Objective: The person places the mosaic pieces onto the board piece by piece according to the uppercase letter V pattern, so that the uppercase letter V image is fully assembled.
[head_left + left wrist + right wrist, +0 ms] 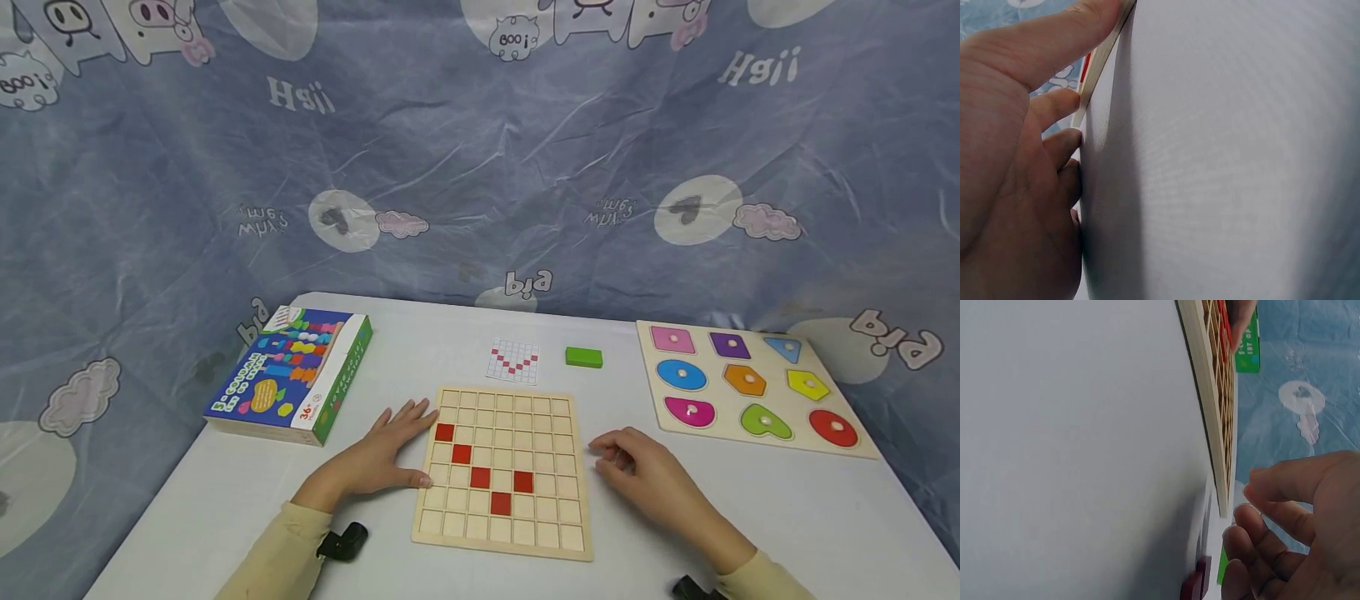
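A wooden grid board [502, 550] lies flat on the white table, with several red square tiles [480, 477] set in its cells in a diagonal that turns up at the right. My left hand [378, 458] rests at the board's left side, fingers spread, with the thumb and fingertips at its edge; the left wrist view shows the thumb [1054, 44] against the board's side. Just right of the board, my right hand [645, 475] hovers with loosely bent fingers. Nothing shows between its thumb and fingers [1272, 484] in the right wrist view.
Behind the board lie a small card [513, 361] printed with a red V pattern and a green block [583, 357]. A colourful box [288, 367] sits at the left. On the right is a shape puzzle board [727, 414] with knobbed pieces. A printed blue curtain [480, 167] hangs behind.
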`<action>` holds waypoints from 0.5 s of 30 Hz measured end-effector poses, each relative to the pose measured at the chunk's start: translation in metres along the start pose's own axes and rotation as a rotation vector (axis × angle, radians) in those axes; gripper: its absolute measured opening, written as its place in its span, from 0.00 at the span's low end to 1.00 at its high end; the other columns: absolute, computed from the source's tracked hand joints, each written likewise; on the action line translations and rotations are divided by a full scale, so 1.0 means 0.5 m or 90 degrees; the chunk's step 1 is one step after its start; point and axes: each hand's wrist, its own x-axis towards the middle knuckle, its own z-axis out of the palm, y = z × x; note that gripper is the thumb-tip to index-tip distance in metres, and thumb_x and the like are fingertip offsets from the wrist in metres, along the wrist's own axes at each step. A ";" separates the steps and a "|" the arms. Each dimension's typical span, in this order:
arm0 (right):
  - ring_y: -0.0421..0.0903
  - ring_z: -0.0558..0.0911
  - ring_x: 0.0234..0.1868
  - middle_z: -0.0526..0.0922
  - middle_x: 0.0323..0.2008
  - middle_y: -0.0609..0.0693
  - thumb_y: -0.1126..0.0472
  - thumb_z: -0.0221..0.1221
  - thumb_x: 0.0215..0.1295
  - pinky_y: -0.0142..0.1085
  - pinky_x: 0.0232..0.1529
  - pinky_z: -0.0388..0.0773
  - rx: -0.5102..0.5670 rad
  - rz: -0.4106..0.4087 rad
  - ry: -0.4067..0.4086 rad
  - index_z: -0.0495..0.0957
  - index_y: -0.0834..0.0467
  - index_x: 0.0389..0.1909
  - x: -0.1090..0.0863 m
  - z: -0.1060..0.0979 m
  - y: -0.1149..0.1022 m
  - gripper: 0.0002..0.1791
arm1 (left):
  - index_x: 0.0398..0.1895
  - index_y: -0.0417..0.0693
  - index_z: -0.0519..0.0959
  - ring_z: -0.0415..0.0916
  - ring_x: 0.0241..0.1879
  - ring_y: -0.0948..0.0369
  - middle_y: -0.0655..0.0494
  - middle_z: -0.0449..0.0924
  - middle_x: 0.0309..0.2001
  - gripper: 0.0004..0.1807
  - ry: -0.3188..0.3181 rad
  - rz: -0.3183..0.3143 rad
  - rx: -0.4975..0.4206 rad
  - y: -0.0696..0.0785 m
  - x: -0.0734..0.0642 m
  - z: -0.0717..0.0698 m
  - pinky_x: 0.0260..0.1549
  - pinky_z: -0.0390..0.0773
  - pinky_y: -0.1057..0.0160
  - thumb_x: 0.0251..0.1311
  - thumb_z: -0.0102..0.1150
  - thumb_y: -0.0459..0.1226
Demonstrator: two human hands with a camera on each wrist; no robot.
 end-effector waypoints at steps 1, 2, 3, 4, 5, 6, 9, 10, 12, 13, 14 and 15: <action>0.37 0.76 0.34 0.77 0.32 0.39 0.65 0.71 0.60 0.32 0.38 0.82 -0.005 0.001 0.003 0.86 0.52 0.45 0.000 -0.004 0.004 0.13 | 0.81 0.53 0.56 0.36 0.81 0.46 0.48 0.45 0.82 0.57 0.001 0.001 -0.002 0.001 0.000 0.000 0.77 0.34 0.41 0.51 0.73 0.59; 0.38 0.76 0.35 0.77 0.33 0.40 0.64 0.71 0.60 0.33 0.38 0.83 -0.013 0.005 0.004 0.86 0.52 0.45 0.000 -0.007 0.008 0.13 | 0.81 0.53 0.57 0.36 0.81 0.46 0.48 0.45 0.82 0.57 0.002 0.000 -0.005 0.002 -0.001 -0.001 0.77 0.34 0.41 0.51 0.73 0.59; 0.39 0.77 0.35 0.78 0.33 0.41 0.63 0.72 0.60 0.34 0.38 0.83 -0.021 0.009 0.004 0.86 0.52 0.46 0.000 -0.010 0.012 0.13 | 0.81 0.53 0.57 0.36 0.81 0.46 0.49 0.44 0.82 0.57 0.000 -0.003 -0.005 0.003 -0.001 -0.001 0.77 0.34 0.41 0.51 0.73 0.59; 0.40 0.77 0.36 0.78 0.34 0.42 0.63 0.72 0.60 0.34 0.39 0.83 -0.028 0.016 0.004 0.86 0.53 0.46 0.000 -0.013 0.016 0.13 | 0.81 0.53 0.57 0.36 0.81 0.46 0.49 0.45 0.82 0.56 0.001 -0.004 -0.008 0.003 -0.001 -0.001 0.77 0.34 0.41 0.51 0.73 0.59; 0.41 0.77 0.37 0.79 0.35 0.43 0.63 0.72 0.60 0.35 0.40 0.83 -0.038 0.022 0.004 0.86 0.53 0.46 0.000 -0.017 0.019 0.13 | 0.81 0.53 0.57 0.36 0.81 0.46 0.49 0.45 0.82 0.56 0.001 -0.006 -0.008 0.004 -0.001 -0.001 0.77 0.34 0.41 0.51 0.73 0.59; 0.42 0.77 0.38 0.79 0.36 0.44 0.62 0.72 0.59 0.37 0.40 0.83 -0.046 0.028 0.005 0.86 0.53 0.46 0.000 -0.019 0.023 0.13 | 0.81 0.53 0.57 0.36 0.81 0.46 0.49 0.45 0.82 0.56 0.002 -0.007 -0.011 0.005 -0.001 -0.001 0.77 0.34 0.41 0.51 0.74 0.58; 0.44 0.77 0.39 0.79 0.39 0.47 0.62 0.73 0.58 0.39 0.40 0.83 -0.062 0.046 0.005 0.86 0.54 0.46 -0.002 -0.026 0.033 0.15 | 0.81 0.54 0.58 0.36 0.81 0.46 0.50 0.45 0.82 0.56 0.003 -0.011 -0.008 0.004 -0.001 0.000 0.77 0.34 0.41 0.51 0.74 0.58; 0.45 0.77 0.39 0.79 0.39 0.48 0.62 0.73 0.57 0.40 0.40 0.82 -0.066 0.050 0.006 0.86 0.55 0.47 -0.003 -0.028 0.036 0.16 | 0.81 0.53 0.58 0.36 0.81 0.46 0.50 0.45 0.82 0.56 0.003 -0.011 -0.009 0.005 -0.001 0.000 0.77 0.34 0.41 0.51 0.74 0.58; 0.46 0.76 0.39 0.79 0.39 0.49 0.61 0.73 0.57 0.41 0.39 0.80 -0.074 0.056 0.006 0.86 0.56 0.48 -0.004 -0.030 0.042 0.17 | 0.81 0.54 0.58 0.36 0.81 0.46 0.50 0.45 0.82 0.56 0.004 -0.012 -0.007 0.005 -0.001 0.001 0.77 0.34 0.41 0.51 0.74 0.58; 0.46 0.75 0.39 0.79 0.39 0.49 0.61 0.73 0.57 0.40 0.38 0.79 -0.079 0.059 0.005 0.85 0.56 0.49 -0.004 -0.031 0.044 0.18 | 0.81 0.54 0.58 0.36 0.81 0.46 0.50 0.46 0.82 0.56 0.004 -0.012 -0.007 0.004 -0.002 0.001 0.77 0.34 0.41 0.51 0.74 0.58; 0.46 0.74 0.39 0.78 0.38 0.49 0.61 0.73 0.57 0.40 0.37 0.78 -0.083 0.062 0.004 0.85 0.57 0.50 -0.004 -0.032 0.046 0.19 | 0.81 0.54 0.58 0.36 0.81 0.46 0.50 0.46 0.82 0.56 0.004 -0.012 -0.007 0.004 -0.002 0.001 0.77 0.34 0.42 0.51 0.74 0.58; 0.46 0.73 0.38 0.78 0.37 0.48 0.61 0.73 0.57 0.40 0.36 0.77 -0.087 0.064 0.003 0.85 0.57 0.50 -0.004 -0.032 0.048 0.19 | 0.81 0.54 0.58 0.36 0.81 0.47 0.50 0.46 0.82 0.56 0.004 -0.013 -0.007 0.004 -0.002 0.000 0.77 0.34 0.42 0.51 0.74 0.58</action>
